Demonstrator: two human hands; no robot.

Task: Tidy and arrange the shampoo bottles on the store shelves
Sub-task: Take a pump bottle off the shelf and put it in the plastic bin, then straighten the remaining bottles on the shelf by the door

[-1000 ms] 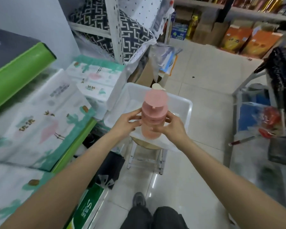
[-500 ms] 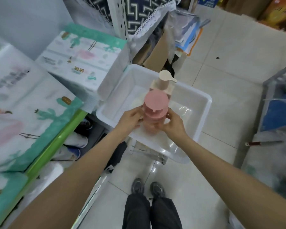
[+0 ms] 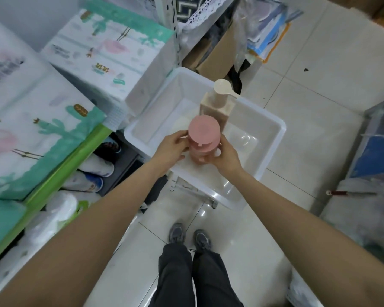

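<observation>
A pink round bottle (image 3: 204, 135) is upright over the near part of a white plastic bin (image 3: 273, 129). My left hand (image 3: 172, 148) grips its left side and my right hand (image 3: 223, 154) grips its right side. Seen from above, the bottle's flat pink lid faces the camera. Just behind it in the bin stands a beige square pump bottle (image 3: 217, 107) with a cream pump head. The lower part of the pink bottle is hidden by my fingers.
Boxed packs (image 3: 106, 54) with green and pink prints fill the green-edged shelves on the left. Shoes (image 3: 98, 171) lie under them. A cardboard box (image 3: 211, 54) sits behind the bin. A wire rack (image 3: 375, 151) stands at the right. My feet (image 3: 189, 238) are on the tiled floor.
The view has tilted down and closer over the bin. The pink bottle, held in both hands, has come lower toward the bin, and the beige pump bottle now shows fully behind it.
</observation>
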